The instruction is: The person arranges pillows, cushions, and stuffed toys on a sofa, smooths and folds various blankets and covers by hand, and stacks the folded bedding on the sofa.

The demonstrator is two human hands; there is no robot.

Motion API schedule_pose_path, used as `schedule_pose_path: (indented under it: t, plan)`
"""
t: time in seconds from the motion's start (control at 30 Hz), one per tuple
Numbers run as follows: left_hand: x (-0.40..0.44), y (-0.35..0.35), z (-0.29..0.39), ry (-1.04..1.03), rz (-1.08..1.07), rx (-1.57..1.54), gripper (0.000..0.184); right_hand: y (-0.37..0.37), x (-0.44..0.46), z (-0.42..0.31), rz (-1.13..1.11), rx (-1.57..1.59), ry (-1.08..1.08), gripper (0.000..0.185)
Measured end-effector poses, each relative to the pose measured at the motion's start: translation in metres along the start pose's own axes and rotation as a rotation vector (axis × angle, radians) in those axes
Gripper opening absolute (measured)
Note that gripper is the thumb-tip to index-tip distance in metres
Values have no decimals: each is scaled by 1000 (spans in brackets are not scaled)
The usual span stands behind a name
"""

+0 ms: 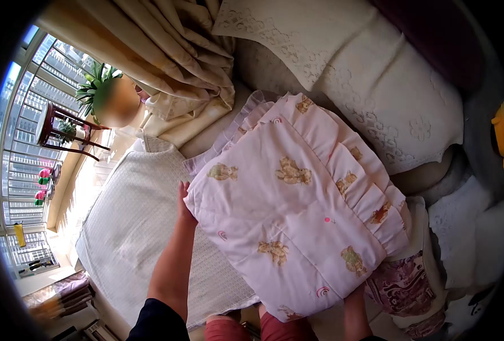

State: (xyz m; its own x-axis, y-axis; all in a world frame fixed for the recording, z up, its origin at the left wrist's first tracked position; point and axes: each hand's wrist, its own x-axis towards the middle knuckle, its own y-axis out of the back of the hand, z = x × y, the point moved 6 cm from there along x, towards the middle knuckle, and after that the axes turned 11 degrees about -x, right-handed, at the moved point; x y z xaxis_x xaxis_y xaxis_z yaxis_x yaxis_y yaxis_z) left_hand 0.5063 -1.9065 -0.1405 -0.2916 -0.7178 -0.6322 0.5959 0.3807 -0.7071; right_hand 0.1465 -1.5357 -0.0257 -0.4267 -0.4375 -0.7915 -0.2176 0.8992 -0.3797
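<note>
A folded pink quilt (297,210) with teddy bear prints and ruffled edges fills the middle of the view, above a couch. My left hand (187,203) is at the quilt's left corner, thumb side against the fabric, with most of its fingers hidden behind it. At the lower right edge, my right hand (355,296) reaches under the quilt, and its fingers are hidden by it. A white textured cover (144,210) lies beneath and to the left of the quilt.
Beige curtains (189,62) hang at the top left, near potted plants and a wooden stand (47,125) by the window. A lace-edged cover (371,74) drapes over the couch back. A patterned cushion (402,284) lies at the lower right.
</note>
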Motion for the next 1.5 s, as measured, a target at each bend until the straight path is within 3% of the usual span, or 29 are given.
schedule_pose_path:
  t: [0.03,0.1,0.13,0.2,0.23,0.3,0.43,0.73,0.9,0.97,1.2,1.33,1.5]
  plan:
    - [5,5,22,-251,402,283,76,4,10,-3,12,-12,10,46]
    - [17,-26,42,-255,226,708,91,8,25,-4,26,-18,19,46]
    - [22,-41,42,-251,228,717,91,9,33,-4,34,-20,25,45]
    - [37,-89,28,-275,-3,1282,97,11,43,0,46,-20,21,45]
    - [53,-92,27,-271,-12,1287,97,12,46,1,47,-20,18,45]
    - [94,-88,11,-354,-185,1781,98,13,51,5,49,-29,19,45]
    - [153,-57,-17,-308,-52,1839,100,10,59,17,47,-46,15,45]
    - [68,-106,-32,-451,-183,1628,50,10,43,19,36,-110,39,44]
    - [6,-143,-2,-536,-209,1561,42,4,-4,22,-13,-174,63,44]
    - [-14,-152,11,-467,-367,1720,38,-5,-27,28,-46,-201,70,44]
    - [-108,-137,140,-476,-118,1455,29,-49,-111,82,-207,-404,67,43]
    - [-161,-81,242,-406,-46,1339,27,-87,-153,143,-359,-618,100,43]
    - [-200,-2,359,-375,58,1273,26,-111,-194,230,-576,-1099,397,42]
